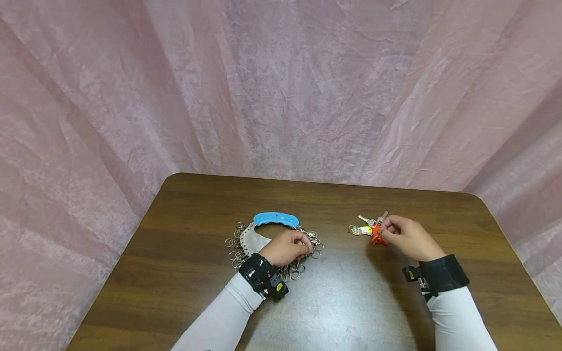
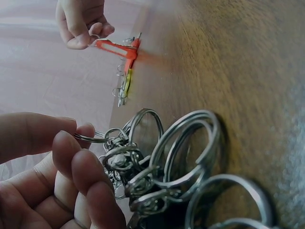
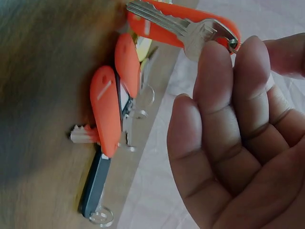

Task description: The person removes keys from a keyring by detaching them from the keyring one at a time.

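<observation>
A metal key holder plate (image 1: 252, 241) with a blue handle (image 1: 275, 219) lies on the table, fringed with several metal rings (image 2: 231, 183). Over its right side, my left hand (image 1: 285, 248) pinches one split ring (image 2: 93, 139) between thumb and forefinger. To the right, my right hand (image 1: 410, 239) pinches the small ring of a silver key (image 3: 193, 38) that has an orange tag (image 3: 162, 21) on it. In the right wrist view the key and tag hang from the fingertips, above a small pile of other keys.
The pile holds more orange-tagged keys (image 3: 106, 105), a yellow tag (image 1: 365, 230) and a dark-tagged key (image 3: 95, 183). Everything lies on a brown wooden table (image 1: 184, 273). A pink curtain (image 1: 307, 97) hangs behind the table's far edge.
</observation>
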A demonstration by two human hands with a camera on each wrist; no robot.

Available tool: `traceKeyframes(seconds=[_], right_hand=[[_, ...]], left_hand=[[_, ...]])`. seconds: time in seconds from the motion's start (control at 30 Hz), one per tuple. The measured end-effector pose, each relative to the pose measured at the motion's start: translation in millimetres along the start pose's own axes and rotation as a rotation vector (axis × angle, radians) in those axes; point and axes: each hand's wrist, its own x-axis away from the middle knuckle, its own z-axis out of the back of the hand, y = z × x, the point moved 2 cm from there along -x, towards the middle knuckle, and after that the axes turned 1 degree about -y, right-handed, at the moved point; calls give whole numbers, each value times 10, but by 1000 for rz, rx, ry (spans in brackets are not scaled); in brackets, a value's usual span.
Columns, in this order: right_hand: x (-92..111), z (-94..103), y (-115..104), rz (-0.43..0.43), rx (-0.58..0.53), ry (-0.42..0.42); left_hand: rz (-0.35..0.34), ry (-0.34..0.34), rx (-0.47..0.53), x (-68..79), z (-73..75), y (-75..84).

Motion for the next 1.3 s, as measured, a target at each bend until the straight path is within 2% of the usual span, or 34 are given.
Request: traceKeyframes(seconds=[0.5, 0.7, 1.0, 1.3], right_hand=[[-57, -215, -62, 22, 8, -35], [-97, -313, -93, 50, 58, -22], [-130, -425, -74, 26, 71, -53], [-159, -480, -75, 45, 86, -37]], left_hand=[[11, -1, 10, 0, -12, -11], [7, -8, 11, 3, -3, 1], [23, -10, 16, -4, 1, 10], [25, 7, 30, -13, 18, 10]])
